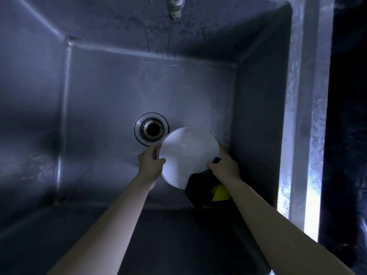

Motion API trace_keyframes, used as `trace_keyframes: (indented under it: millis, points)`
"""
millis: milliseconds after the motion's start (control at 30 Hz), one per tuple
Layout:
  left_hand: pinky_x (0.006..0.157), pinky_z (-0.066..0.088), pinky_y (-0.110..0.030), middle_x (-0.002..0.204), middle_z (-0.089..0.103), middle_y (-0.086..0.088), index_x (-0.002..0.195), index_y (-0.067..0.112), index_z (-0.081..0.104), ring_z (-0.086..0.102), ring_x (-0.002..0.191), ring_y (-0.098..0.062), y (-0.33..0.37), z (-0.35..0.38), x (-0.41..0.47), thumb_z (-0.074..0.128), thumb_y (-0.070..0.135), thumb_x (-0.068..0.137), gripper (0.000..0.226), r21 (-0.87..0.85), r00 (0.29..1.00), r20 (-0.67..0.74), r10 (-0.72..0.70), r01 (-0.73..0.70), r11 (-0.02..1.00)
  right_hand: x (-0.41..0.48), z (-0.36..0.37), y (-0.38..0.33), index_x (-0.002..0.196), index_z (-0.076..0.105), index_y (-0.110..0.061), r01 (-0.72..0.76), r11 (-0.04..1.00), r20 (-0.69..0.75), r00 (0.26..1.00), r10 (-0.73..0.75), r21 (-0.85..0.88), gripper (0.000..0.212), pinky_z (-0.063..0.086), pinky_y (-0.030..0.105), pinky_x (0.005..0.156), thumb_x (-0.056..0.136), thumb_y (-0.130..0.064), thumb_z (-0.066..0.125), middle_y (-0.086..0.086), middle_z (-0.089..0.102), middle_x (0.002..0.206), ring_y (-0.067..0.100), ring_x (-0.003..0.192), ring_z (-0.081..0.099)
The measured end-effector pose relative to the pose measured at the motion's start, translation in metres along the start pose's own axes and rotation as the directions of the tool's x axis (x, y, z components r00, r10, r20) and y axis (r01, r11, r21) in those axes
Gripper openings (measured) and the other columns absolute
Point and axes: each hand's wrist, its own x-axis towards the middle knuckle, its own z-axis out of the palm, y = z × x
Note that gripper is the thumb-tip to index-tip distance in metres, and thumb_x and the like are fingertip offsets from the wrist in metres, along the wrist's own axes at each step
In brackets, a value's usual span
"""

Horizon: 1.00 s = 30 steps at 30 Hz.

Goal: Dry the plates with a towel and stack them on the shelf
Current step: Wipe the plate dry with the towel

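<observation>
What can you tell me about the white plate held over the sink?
The plate is round, plain white and smooth, with a faint sheen like glazed ceramic. It is held facing the camera above the metal sink, near the drain. The left hand grips its left rim, thumb on the face; the right hand pinches its right rim together with a dark cloth that hangs below. Whether it is wet cannot be told.

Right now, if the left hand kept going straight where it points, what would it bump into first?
The white plate: the left hand grips its left rim. Pushing on with the plate, it would probably meet the sink floor just beside the drain, though depth is hard to judge.
</observation>
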Motion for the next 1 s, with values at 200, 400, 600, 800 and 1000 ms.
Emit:
trace_keyframes:
  millis: [200, 400, 600, 800, 1000]
  points:
    - [0.07, 0.056, -0.038, 0.112, 0.066, -0.004, 0.107, 0.026, 0.059, 0.064, 0.105, -0.03, 0.01, -0.01, -0.011, 0.055, -0.013, 0.083, 0.046, -0.148, 0.997, 0.075, 0.023, -0.012, 0.989, -0.004, -0.003, -0.008, 0.142, 0.039, -0.041, 0.029, 0.999, -0.018, 0.999, -0.028, 0.028, 0.062, 0.051, 0.032, 0.084, 0.088, -0.02, 0.06, 0.002, 0.062, 0.121, 0.023, 0.101, 0.058]
    - [0.076, 0.06, -0.047, 0.115, 0.068, -0.01, 0.113, 0.036, 0.065, 0.067, 0.108, -0.032, 0.032, -0.041, -0.027, 0.062, 0.004, 0.085, 0.043, -0.203, 0.981, 0.136, 0.137, -0.107, 0.973, -0.022, -0.028, -0.025, 0.129, 0.057, -0.035, 0.106, 0.983, -0.043, 0.994, -0.101, 0.148, 0.051, 0.048, 0.028, 0.084, 0.082, -0.019, 0.068, -0.011, 0.065, 0.107, 0.014, 0.097, 0.058]
    - [0.087, 0.058, -0.041, 0.13, 0.068, -0.005, 0.13, 0.029, 0.062, 0.067, 0.116, -0.026, 0.08, -0.055, -0.06, 0.06, 0.006, 0.08, 0.054, -0.405, 0.91, 0.22, 0.352, -0.243, 0.881, -0.057, -0.061, -0.053, 0.123, 0.065, -0.036, 0.155, 0.944, -0.021, 0.988, -0.156, 0.291, 0.043, 0.053, 0.04, 0.096, 0.081, -0.026, 0.071, -0.003, 0.07, 0.111, 0.021, 0.106, 0.064]
    - [0.092, 0.055, -0.031, 0.128, 0.066, 0.022, 0.119, 0.057, 0.057, 0.063, 0.118, -0.005, 0.121, -0.056, -0.11, 0.05, 0.017, 0.103, 0.044, -0.455, 0.921, 0.083, 0.38, -0.304, 0.837, -0.116, -0.102, -0.088, 0.106, 0.073, -0.035, 0.225, 0.858, -0.002, 0.968, -0.252, 0.461, 0.028, 0.058, 0.041, 0.088, 0.083, -0.02, 0.074, -0.001, 0.075, 0.099, 0.021, 0.092, 0.072]
    - [0.073, 0.055, -0.017, 0.119, 0.069, 0.027, 0.115, 0.058, 0.062, 0.065, 0.108, 0.004, 0.158, -0.064, -0.162, 0.04, 0.028, 0.106, 0.037, -0.463, 0.892, -0.101, 0.44, -0.434, 0.773, -0.17, -0.147, -0.107, 0.108, 0.069, -0.018, 0.255, 0.863, -0.082, 0.966, -0.244, 0.437, 0.032, 0.057, 0.045, 0.089, 0.08, -0.032, 0.079, 0.008, 0.072, 0.105, 0.026, 0.095, 0.07]
